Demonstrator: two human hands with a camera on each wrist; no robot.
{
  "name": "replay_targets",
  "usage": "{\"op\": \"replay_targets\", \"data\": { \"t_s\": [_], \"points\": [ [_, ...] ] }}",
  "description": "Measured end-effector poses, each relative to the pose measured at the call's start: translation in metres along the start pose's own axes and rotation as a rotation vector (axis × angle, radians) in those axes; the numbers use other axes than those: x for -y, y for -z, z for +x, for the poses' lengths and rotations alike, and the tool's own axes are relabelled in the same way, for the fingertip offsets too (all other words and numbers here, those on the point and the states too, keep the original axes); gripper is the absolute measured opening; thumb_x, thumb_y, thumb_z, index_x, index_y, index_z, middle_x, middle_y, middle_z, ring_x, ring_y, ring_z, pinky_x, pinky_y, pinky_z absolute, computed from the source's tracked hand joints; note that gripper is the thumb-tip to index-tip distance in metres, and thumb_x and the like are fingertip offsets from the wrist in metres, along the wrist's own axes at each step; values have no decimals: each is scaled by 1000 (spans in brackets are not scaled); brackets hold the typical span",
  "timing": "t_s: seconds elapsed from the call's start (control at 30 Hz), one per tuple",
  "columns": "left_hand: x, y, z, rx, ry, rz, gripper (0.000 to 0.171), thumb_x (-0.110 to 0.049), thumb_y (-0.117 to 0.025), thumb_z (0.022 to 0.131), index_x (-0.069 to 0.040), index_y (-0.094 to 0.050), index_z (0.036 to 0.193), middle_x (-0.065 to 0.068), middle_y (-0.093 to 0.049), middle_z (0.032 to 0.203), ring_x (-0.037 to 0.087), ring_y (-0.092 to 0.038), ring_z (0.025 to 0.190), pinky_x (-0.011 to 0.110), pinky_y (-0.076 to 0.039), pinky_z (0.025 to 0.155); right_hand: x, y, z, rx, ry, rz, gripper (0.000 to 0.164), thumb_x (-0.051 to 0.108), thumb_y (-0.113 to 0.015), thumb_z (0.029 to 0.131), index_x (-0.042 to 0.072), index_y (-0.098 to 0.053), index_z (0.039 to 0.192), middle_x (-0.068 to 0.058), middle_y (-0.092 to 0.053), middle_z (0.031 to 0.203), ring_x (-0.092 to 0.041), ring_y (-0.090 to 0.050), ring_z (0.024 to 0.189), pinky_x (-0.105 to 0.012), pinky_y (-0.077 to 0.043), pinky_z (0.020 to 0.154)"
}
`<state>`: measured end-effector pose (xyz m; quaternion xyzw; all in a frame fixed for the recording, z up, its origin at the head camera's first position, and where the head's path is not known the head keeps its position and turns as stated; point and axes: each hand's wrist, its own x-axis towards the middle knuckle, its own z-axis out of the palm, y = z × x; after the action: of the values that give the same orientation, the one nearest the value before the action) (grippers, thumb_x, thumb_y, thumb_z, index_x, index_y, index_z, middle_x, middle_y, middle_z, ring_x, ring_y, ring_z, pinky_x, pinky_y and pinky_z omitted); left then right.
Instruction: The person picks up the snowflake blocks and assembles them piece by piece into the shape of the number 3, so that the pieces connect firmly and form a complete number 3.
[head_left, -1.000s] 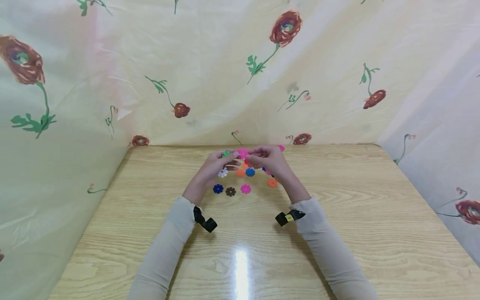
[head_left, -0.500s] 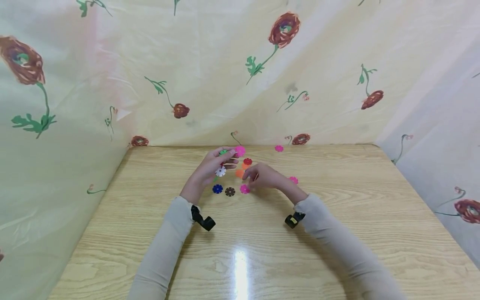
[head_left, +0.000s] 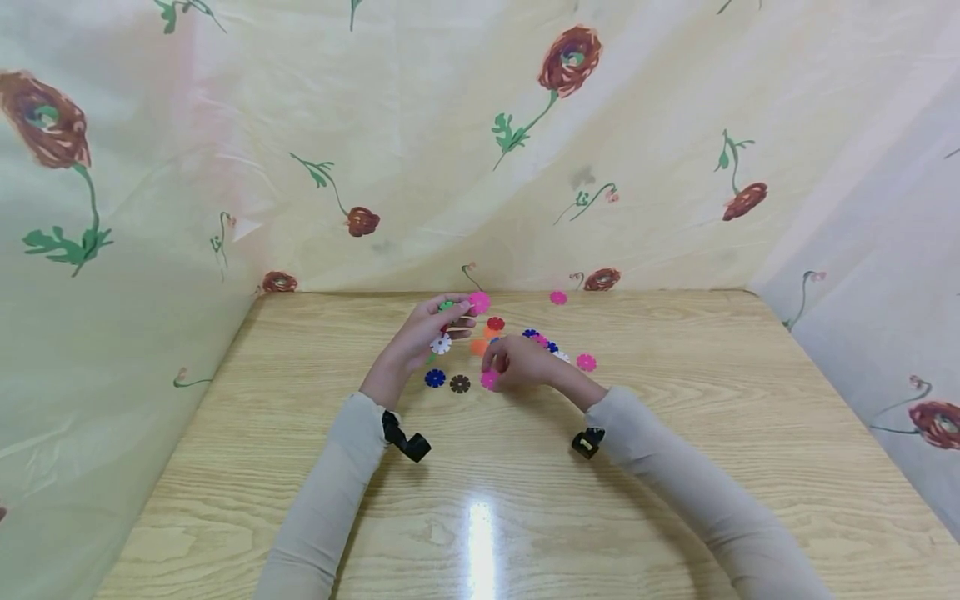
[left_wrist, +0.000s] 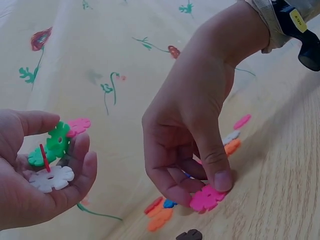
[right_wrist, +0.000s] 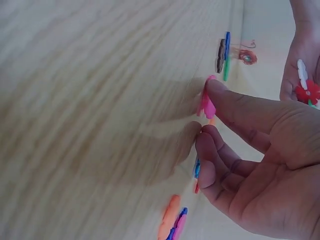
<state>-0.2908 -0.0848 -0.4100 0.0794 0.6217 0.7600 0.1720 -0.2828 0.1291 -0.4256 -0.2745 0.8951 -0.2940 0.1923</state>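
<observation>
Nearest me, my right hand (head_left: 519,360) pinches a pink disc (left_wrist: 206,198) at the table (head_left: 525,500), near a brown disc (head_left: 460,384). Beyond, my left hand (head_left: 414,335) cradles a joined multicoloured cluster (left_wrist: 55,133) in curled fingers (left_wrist: 89,167); farthest, another pink disc (head_left: 558,297) lies by the floral cloth (head_left: 420,167).

Wood-grain table (head_left: 225,492) | brown disc (head_left: 460,384) on it | dark-blue disc (head_left: 435,378) just left of brown disc | rightmost pink disc (head_left: 587,362) well right

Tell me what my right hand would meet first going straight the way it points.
Probably the pink disc that the right hand already touches; beyond it, the brown disc seems next in the head view, though depth is unclear.
</observation>
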Motion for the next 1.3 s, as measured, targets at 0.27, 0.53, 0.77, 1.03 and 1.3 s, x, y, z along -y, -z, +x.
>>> {"op": "replay_targets", "data": {
  "t_s": [0.27, 0.53, 0.77, 1.03, 1.3],
  "points": [
    [1, 1, 0, -3, 14, -11, 24, -17, -53, 107, -5, -59, 128, 9, -68, 116, 11, -67, 96, 26, -59, 88, -6, 6, 1, -126, 11, 108, 10, -5, -72, 87, 4, -71, 93, -10, -69, 88, -16, -59, 80, -25, -50, 71],
    [3, 2, 2, -15, 27, -6, 27, -20, -53, 108, -5, -58, 130, 8, -66, 114, 12, -67, 95, 39, -55, 103, 1, 29, -5, -393, 33, 300, 13, 3, -73, 93, -1, -74, 105, -16, -72, 93, -23, -65, 82, -31, -56, 73],
    [4, 1, 1, -28, 29, -9, 37, -21, -53, 108, -2, -54, 139, 5, -66, 110, 10, -67, 94, 29, -59, 93, 8, 34, -6, -566, 113, 333, 11, 7, -75, 92, 0, -75, 100, -18, -74, 96, -19, -65, 82, -21, -54, 70],
    [4, 1, 0, -39, 31, -23, 38, -21, -52, 108, -2, -53, 141, 0, -68, 104, 10, -68, 94, 32, -58, 97, 6, 27, 2, -650, 141, 319, 11, 8, -75, 92, 0, -75, 99, -18, -76, 96, -27, -73, 83, -18, -56, 72],
    [6, 1, 3, -39, 53, -30, 37, -20, -51, 108, -2, -54, 140, 19, -63, 125, 13, -67, 96, 42, -52, 108, 9, 24, 4, -678, 159, 395, 12, 8, -75, 93, -2, -75, 98, -21, -74, 97, -42, -72, 88, -14, -57, 72]
  ]
}}
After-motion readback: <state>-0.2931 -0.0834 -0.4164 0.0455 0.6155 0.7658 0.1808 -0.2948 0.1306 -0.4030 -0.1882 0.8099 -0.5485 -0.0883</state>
